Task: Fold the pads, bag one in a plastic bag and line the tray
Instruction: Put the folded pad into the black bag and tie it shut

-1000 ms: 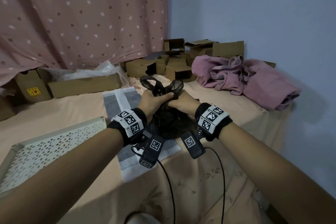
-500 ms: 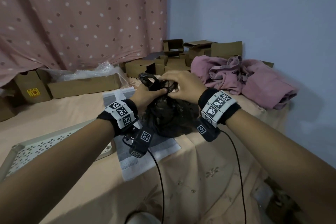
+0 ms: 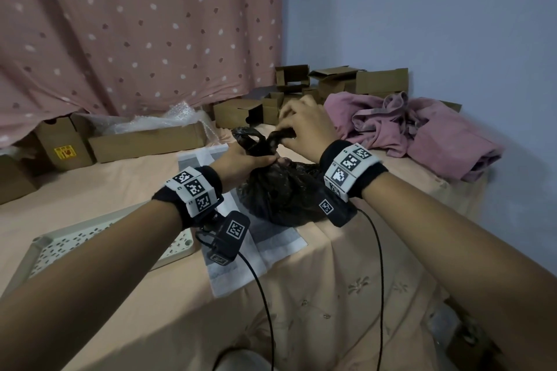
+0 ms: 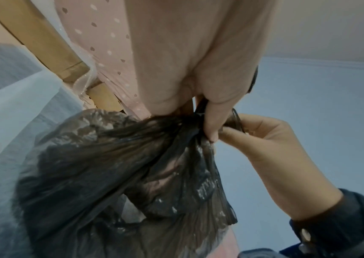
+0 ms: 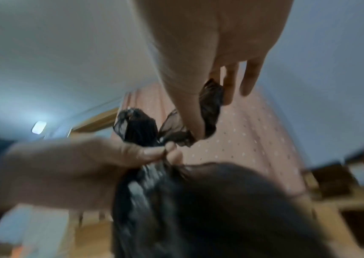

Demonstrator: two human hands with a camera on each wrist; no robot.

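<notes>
A black plastic bag with something bulky inside sits on a grey and white pad spread on the bed. My left hand grips the gathered neck of the bag. My right hand pinches one twisted bag handle above and beyond the neck. The other handle loop sticks up at the left. A perforated cream tray lies at the near left, partly behind my left forearm. What is in the bag is hidden by the dark plastic.
Several cardboard boxes and bubble wrap line the back under a dotted pink curtain. A crumpled pink cloth lies at the right by the blue wall. The bed edge drops off close to me.
Both hands have moved away from me along the bag's top. The right hand went from gripping the neck beside the left to lifting one handle up and back.
</notes>
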